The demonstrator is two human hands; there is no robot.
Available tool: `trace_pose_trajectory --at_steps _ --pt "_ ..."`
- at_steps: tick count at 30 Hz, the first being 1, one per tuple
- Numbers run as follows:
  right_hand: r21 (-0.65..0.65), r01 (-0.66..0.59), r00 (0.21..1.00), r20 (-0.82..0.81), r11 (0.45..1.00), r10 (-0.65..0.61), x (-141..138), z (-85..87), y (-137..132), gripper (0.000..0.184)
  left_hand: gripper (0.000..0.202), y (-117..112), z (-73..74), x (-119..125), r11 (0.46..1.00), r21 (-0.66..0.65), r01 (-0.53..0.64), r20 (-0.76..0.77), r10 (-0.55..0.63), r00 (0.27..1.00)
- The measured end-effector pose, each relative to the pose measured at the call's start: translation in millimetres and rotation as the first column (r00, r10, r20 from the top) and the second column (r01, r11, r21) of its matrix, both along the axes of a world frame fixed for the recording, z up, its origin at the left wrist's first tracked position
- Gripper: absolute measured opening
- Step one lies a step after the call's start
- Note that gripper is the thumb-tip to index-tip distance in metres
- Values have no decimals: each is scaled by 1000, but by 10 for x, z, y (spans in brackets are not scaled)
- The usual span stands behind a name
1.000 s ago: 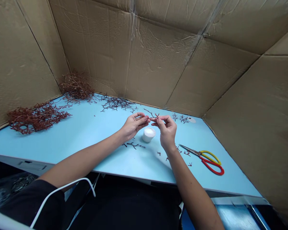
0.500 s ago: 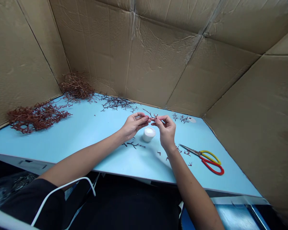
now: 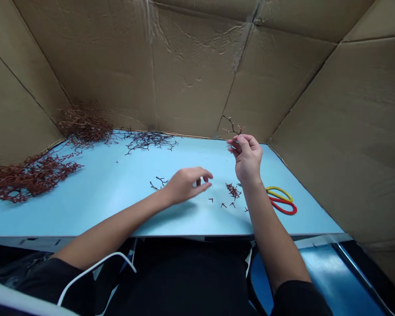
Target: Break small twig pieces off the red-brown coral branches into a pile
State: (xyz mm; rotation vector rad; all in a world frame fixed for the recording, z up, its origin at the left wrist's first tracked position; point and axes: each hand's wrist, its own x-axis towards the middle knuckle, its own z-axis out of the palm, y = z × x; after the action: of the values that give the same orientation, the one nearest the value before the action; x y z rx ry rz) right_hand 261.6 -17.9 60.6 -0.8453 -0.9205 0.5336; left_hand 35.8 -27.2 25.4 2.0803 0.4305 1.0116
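My right hand is raised over the back right of the table. Its thumb and fingers pinch a small dark branching twig, which points up and to the left. My left hand hovers above the table's middle, thumb and fingers apart, holding nothing that I can see. Dark twig pieces lie just left of it. On its right are a small heap of short reddish-brown twig bits and several loose V-shaped bits. The white pot is out of sight.
Scissors with yellow and red handles lie at right, blades hidden behind my forearm. Reddish-brown twig piles and dark twigs lie along the left and back. Cardboard walls enclose the blue table.
My hands have parted. My right hand has lifted the twig up and to the right; my left hand has let go and dropped lower. The view has shifted right.
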Motion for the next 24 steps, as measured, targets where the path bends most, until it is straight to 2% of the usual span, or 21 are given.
trace_pose_trajectory --at_steps 2,5,8,11,14,19,24 --pt "-5 -5 1000 22 1000 5 38 18 42 32 8 -124 -133 131 977 209 33 -233 17 972" --pt "-2 -20 999 34 1000 20 6 18 85 35 8 -213 -336 312 873 482 75 -483 193 854" --pt "-4 -16 999 36 1000 16 -44 -25 84 36 9 -178 -460 408 766 623 161 -571 304 762" --pt "-3 -16 999 35 1000 16 -58 -96 65 35 11 -105 -507 411 732 655 187 -575 322 752" --pt "-7 -10 1000 19 1000 10 -32 -165 67 33 13 -69 -536 370 760 632 152 -554 306 774" --pt "-17 17 1000 -12 1000 -18 49 -235 120 33 16 -117 -549 278 882 466 76 -526 207 825" --pt "-16 7 1000 7 1000 -7 58 -229 105 33 17 -160 -399 185 962 270 35 -422 86 903"
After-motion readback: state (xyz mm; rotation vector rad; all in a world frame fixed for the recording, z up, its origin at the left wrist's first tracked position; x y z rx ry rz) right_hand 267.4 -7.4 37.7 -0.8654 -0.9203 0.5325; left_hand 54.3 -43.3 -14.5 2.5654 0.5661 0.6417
